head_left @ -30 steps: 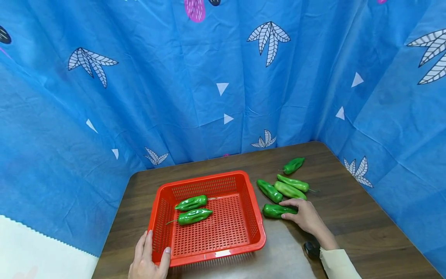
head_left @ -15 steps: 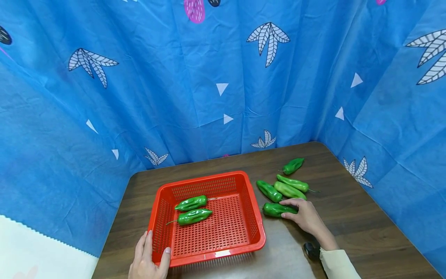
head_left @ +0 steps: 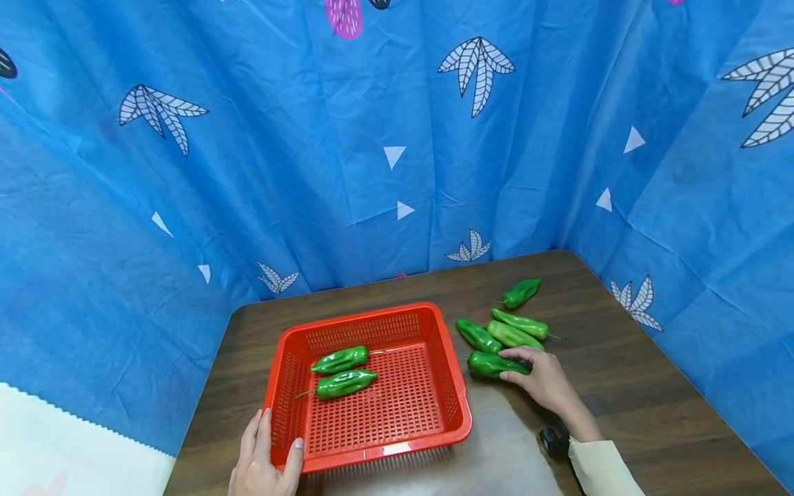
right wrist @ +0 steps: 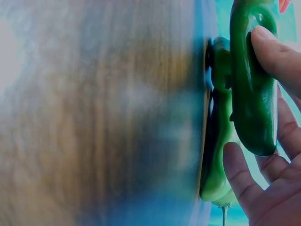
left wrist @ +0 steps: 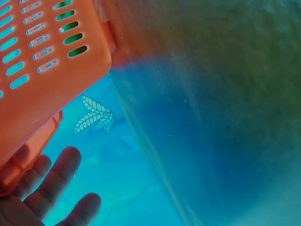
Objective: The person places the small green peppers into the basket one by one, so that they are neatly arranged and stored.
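My right hand holds a dark green pepper between thumb and fingers, just right of a red plastic basket. In the right wrist view, the thumb presses one side of this pepper, which stands off the tabletop. My left hand grips the basket's near left corner, thumb over the front rim and fingers along the left side. Two green peppers lie side by side inside the basket. The left wrist view has the basket wall close by, some fingers spread beneath it.
Beyond my right hand lie a dark green pepper, two lighter green peppers and another dark one farther back. The brown wooden table meets blue patterned curtains at the back and sides.
My right hand and the dark green pepper have risen slightly from the tabletop in the last half second. The left hand and basket stay in place.
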### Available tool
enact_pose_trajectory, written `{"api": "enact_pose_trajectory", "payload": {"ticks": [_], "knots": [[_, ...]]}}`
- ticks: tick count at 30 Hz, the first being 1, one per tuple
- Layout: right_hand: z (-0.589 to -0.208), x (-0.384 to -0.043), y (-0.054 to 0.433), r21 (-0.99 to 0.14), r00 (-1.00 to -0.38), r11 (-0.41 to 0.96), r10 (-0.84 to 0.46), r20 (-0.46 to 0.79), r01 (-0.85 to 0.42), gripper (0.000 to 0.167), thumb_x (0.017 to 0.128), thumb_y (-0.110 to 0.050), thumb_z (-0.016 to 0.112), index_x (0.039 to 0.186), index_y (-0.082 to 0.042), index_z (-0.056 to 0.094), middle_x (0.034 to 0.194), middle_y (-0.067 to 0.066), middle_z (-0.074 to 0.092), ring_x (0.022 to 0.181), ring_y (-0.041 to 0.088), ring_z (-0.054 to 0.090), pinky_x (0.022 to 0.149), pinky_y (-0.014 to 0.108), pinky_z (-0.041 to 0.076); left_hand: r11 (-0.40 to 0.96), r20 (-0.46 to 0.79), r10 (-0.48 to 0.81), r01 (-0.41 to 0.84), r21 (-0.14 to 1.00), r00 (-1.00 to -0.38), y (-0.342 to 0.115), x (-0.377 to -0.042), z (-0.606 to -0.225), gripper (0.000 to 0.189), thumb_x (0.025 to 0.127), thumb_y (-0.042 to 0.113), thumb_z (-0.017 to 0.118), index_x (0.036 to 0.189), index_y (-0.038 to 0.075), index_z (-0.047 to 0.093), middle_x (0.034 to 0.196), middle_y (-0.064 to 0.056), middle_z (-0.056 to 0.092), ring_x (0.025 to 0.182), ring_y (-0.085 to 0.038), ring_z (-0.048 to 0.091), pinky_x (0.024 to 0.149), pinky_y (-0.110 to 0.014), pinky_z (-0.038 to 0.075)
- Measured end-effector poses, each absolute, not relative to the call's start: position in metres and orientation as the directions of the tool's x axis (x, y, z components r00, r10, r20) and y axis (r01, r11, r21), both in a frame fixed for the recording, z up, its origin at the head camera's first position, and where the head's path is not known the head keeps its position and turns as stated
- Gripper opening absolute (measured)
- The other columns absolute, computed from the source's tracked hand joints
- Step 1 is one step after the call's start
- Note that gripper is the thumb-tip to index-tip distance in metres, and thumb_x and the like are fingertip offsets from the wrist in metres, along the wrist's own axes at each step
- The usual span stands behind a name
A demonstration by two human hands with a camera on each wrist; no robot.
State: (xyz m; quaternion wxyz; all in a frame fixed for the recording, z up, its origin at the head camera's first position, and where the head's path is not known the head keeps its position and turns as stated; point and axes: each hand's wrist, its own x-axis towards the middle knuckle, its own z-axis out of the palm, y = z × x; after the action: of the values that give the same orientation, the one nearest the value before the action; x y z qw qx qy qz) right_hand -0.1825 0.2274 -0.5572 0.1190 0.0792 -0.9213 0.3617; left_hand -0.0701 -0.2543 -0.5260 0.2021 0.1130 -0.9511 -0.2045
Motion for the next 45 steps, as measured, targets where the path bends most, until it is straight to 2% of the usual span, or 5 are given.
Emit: {"api": "enact_pose_trajectory", "payload": {"ticks": [13, 23, 29, 37, 45], "knots": [[-0.554, -0.182, 0.229, -0.644, -0.943, 0.724, -0.025, 0.332, -0.246, 0.036, 0.078, -0.021, 0.087, 0.112, -0.019, 0.076, 0.113, 0.003, 0.075, 0.111, 0.027, 0.068, 0.090, 0.048, 0.054, 0.892, 0.393, -0.291, -0.099, 0.441, -0.872, -0.254, -0.072, -0.528, 0.073, 0.089, 0.036, 0.069, 0.147, -0.003, 0.046, 0.146, -0.021, 0.045, 0.097, -0.049, 0.065, 0.078, -0.064, 0.051], [-0.548, -0.182, 0.229, -0.645, -0.936, 0.720, -0.017, 0.352, -0.256, 0.037, 0.078, -0.020, 0.086, 0.113, -0.018, 0.076, 0.112, 0.002, 0.076, 0.109, 0.027, 0.069, 0.086, 0.045, 0.055, 0.893, 0.386, -0.292, -0.104, 0.438, -0.875, -0.254, -0.073, -0.529, 0.074, 0.088, 0.036, 0.070, 0.147, -0.002, 0.046, 0.147, -0.020, 0.044, 0.107, -0.047, 0.062, 0.082, -0.065, 0.051], [-0.547, -0.184, 0.232, -0.648, -0.930, 0.716, -0.007, 0.367, -0.261, 0.038, 0.079, -0.019, 0.085, 0.115, -0.016, 0.075, 0.113, 0.004, 0.075, 0.109, 0.028, 0.069, 0.088, 0.047, 0.055, 0.892, 0.382, -0.297, -0.111, 0.439, -0.875, -0.253, -0.071, -0.528, 0.074, 0.087, 0.035, 0.070, 0.146, -0.003, 0.046, 0.146, -0.021, 0.044, 0.109, -0.047, 0.061, 0.084, -0.066, 0.050], [-0.544, -0.185, 0.236, -0.630, -0.906, 0.729, 0.030, 0.421, -0.269, 0.040, 0.080, -0.021, 0.085, 0.118, -0.015, 0.074, 0.107, 0.005, 0.075, 0.097, 0.024, 0.068, 0.076, 0.032, 0.053, 0.887, 0.388, -0.295, -0.099, 0.452, -0.873, -0.253, -0.070, -0.529, 0.074, 0.088, 0.034, 0.071, 0.146, -0.003, 0.046, 0.146, -0.022, 0.044, 0.112, -0.048, 0.059, 0.084, -0.066, 0.048], [-0.530, -0.187, 0.237, -0.627, -0.887, 0.721, 0.037, 0.460, -0.295, 0.040, 0.081, -0.018, 0.084, 0.119, -0.014, 0.073, 0.110, 0.007, 0.074, 0.092, 0.022, 0.066, 0.072, 0.027, 0.052, 0.889, 0.390, -0.297, -0.103, 0.447, -0.871, -0.254, -0.071, -0.529, 0.075, 0.087, 0.034, 0.071, 0.147, -0.002, 0.045, 0.147, -0.021, 0.044, 0.111, -0.048, 0.060, 0.084, -0.066, 0.049]]}}
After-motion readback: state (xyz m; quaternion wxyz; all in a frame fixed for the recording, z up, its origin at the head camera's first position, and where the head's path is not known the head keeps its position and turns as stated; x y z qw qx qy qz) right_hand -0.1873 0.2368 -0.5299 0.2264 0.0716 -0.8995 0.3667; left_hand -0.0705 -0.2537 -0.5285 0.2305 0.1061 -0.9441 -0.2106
